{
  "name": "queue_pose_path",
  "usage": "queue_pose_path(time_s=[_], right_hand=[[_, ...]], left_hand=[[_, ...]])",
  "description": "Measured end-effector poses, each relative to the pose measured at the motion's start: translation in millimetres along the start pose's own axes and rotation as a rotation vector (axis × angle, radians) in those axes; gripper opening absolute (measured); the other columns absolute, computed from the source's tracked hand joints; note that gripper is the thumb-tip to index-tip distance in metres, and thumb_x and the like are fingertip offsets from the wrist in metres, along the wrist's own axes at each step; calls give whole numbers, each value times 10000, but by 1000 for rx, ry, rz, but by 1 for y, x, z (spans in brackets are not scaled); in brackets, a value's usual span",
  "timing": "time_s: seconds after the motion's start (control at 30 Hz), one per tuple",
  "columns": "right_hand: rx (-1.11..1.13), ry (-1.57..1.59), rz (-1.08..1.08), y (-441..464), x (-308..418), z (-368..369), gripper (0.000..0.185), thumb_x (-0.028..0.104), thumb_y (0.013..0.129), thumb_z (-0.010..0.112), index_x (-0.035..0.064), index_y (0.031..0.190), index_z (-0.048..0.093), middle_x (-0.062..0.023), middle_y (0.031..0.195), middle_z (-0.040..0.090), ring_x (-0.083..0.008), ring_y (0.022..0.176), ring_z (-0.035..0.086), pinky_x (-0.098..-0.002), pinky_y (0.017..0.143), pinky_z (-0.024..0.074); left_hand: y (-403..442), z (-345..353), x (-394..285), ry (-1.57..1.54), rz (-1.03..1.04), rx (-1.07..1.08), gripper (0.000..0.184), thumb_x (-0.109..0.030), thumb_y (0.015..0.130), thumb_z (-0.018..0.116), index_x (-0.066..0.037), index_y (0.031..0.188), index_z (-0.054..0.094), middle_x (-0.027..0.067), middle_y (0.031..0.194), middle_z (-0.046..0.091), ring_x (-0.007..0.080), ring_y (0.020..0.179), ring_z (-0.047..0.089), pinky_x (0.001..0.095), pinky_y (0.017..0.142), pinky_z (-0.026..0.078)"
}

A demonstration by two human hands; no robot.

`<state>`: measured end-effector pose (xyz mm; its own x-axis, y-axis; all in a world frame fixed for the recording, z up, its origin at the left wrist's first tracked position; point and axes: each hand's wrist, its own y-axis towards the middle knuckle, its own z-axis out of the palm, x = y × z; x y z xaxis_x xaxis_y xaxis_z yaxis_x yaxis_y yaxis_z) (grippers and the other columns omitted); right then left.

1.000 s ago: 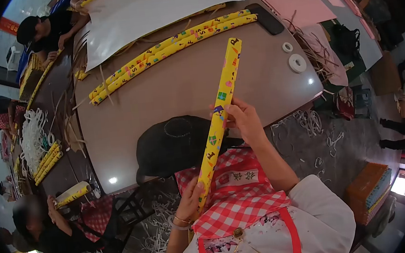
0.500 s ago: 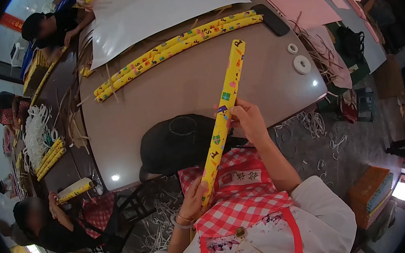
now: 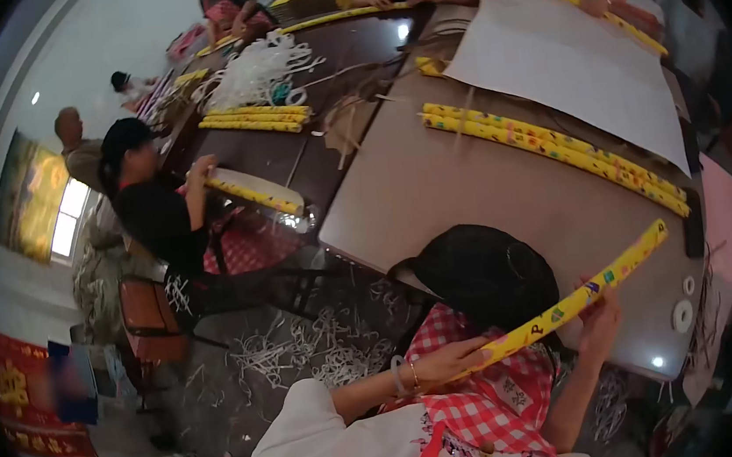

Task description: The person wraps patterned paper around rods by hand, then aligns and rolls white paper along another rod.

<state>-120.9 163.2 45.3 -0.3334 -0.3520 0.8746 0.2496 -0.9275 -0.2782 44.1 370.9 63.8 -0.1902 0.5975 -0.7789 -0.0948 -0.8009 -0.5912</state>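
A yellow roll of printed wrapping paper [image 3: 567,306] slants across in front of my apron, its far end raised toward the table. My left hand [image 3: 451,361] is closed round the near end, with a bracelet and a band on that wrist. Farther along, my right hand [image 3: 602,320] grips the roll past its middle, its fingers partly hidden behind the paper. A black cap [image 3: 485,274] is just beyond the roll, at the table's near edge. Several similar yellow rolls [image 3: 552,144] lie side by side on the table, beyond the cap.
A large white sheet [image 3: 570,59] covers the table's far part, where co-workers' hands hold yellow rolls. Two white tape rolls [image 3: 682,316] sit at the right. At left, a seated person [image 3: 152,205] holds a partly wound sheet. White strips [image 3: 307,349] litter the floor.
My view has swung to the left, bringing the seated co-worker and floor strips further in. Both hands keep their hold on the roll, which now lies flatter across my view.
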Motion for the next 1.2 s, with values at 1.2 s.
queue_pose_path(time_s=[1.2], right_hand=[[202, -346, -52, -17, 39, 38, 334, 194, 898, 527, -81, 1082, 576, -131, 989, 648, -182, 889, 634, -286, 809, 511]], left_hand=[[82, 29, -84, 138, 424, -237, 335, -353, 948, 500, -22, 997, 486, 77, 704, 580, 115, 511, 552, 251, 437, 432]])
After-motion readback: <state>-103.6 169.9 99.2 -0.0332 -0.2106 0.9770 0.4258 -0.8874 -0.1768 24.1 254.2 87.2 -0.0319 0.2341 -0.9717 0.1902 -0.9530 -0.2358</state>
